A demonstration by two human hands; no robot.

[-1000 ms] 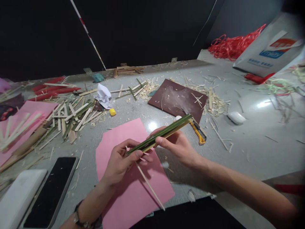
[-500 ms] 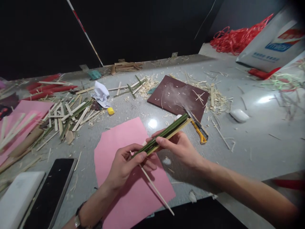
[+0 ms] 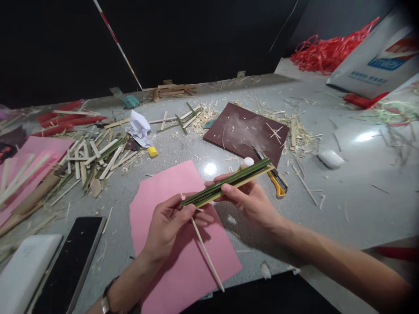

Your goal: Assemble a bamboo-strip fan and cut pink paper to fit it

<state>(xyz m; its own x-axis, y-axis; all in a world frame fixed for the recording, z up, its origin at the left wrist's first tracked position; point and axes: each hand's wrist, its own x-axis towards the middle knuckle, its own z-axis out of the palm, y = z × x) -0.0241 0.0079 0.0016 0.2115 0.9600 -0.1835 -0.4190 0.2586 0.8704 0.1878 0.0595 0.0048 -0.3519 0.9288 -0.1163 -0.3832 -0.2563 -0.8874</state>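
My right hand point(image 3: 250, 198) pinches a bundle of green bamboo strips point(image 3: 229, 181) near its middle, holding it slanted above the table. My left hand point(image 3: 170, 222) is closed on a thin pale stick point(image 3: 204, 250), whose upper end touches the bundle's near end; the rest of the stick slants down over a pink paper sheet point(image 3: 166, 183). A yellow utility knife point(image 3: 276, 181) lies just beyond the bundle's far end, beside a small white-capped glue bottle point(image 3: 246, 162).
A dark brown cutting board point(image 3: 245, 131) lies behind, ringed by shavings. A heap of cut bamboo strips point(image 3: 98, 155) is at the left, with a crumpled white paper point(image 3: 140, 127) and yellow cap point(image 3: 152, 151). A phone point(image 3: 70, 264) and white box point(image 3: 22, 270) lie near left.
The bundle has tilted flatter and shifted slightly right. My left hand has slid off the bundle's end and now holds only the thin stick, which swung a little steeper.
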